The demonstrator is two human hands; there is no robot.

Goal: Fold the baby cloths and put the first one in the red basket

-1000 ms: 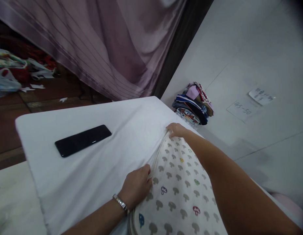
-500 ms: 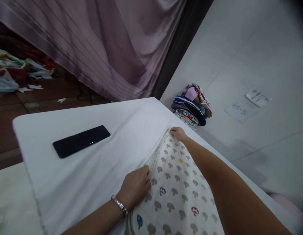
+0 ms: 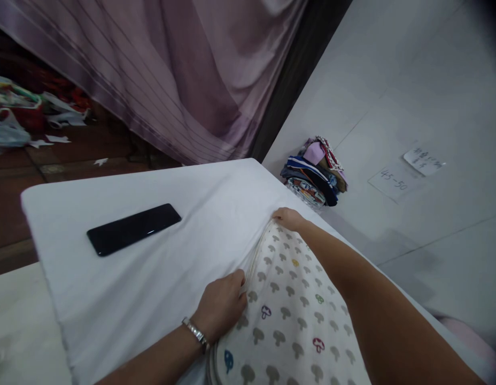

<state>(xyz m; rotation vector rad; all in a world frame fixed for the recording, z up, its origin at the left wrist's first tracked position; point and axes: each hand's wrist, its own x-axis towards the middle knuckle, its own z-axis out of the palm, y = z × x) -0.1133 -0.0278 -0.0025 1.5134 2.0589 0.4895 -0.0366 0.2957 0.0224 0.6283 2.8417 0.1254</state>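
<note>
A white cloth (image 3: 290,291) printed with grey mushrooms and a few coloured ones lies folded in layers on a white-covered table (image 3: 216,198). Its left edge is pinched by my left hand (image 3: 224,300), fingers closed, with a silver bracelet at the wrist. Farther up, at the far corner of the same cloth, my right hand (image 3: 287,218) has its fingers closed on the edge. Between both hands the edge runs fairly straight. My right forearm covers part of the cloth's right side.
A black phone (image 3: 134,229) lies on the table's left part. Folded clothes (image 3: 314,172) are stacked by the wall beyond the far right edge. A purple curtain (image 3: 184,80) hangs behind. Bags (image 3: 9,128) and paper scraps are on the floor at left. Handwritten notes (image 3: 393,181) are on the wall.
My right hand has shifted slightly to the left at the cloth's far corner. My left hand keeps its hold in nearly the same place.
</note>
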